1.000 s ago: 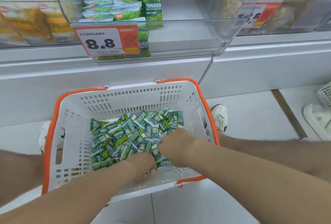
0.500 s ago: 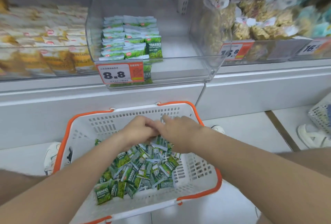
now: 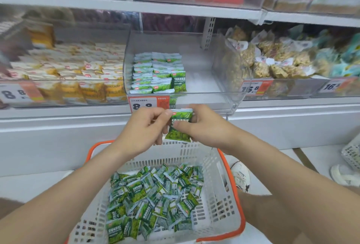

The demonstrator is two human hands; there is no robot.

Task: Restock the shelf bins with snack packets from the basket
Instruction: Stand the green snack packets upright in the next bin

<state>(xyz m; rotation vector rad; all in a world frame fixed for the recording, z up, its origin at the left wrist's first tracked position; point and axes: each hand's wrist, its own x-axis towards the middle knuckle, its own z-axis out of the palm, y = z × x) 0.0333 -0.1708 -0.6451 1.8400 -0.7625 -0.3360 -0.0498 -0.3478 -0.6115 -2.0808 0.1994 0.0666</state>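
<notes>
Two hands, one small stack. We see the left hand (image 3: pixel 145 128) pinching the top left edge of the green packets (image 3: pixel 180 125), fingers curled. The right hand (image 3: pixel 206 126) grips their right side, thumb across the face. The stack sits just below the front lip of the clear bin (image 3: pixel 224 99). The basket (image 3: pixel 231 175) is below the bin with many loose packets (image 3: pixel 155 195) in it. Inside the bin, tidy rows (image 3: pixel 157 72) fill only the left part.

Risks, as we judge them:
- The glossy packets could fan out of the pinch and drop past the basket.
- The stack could clip the bin's lip or its price tag (image 3: pixel 144 104) going up.
- A sloppy drop could topple the rows.
- We could drift to a bin beside this one and mix stock.
</notes>
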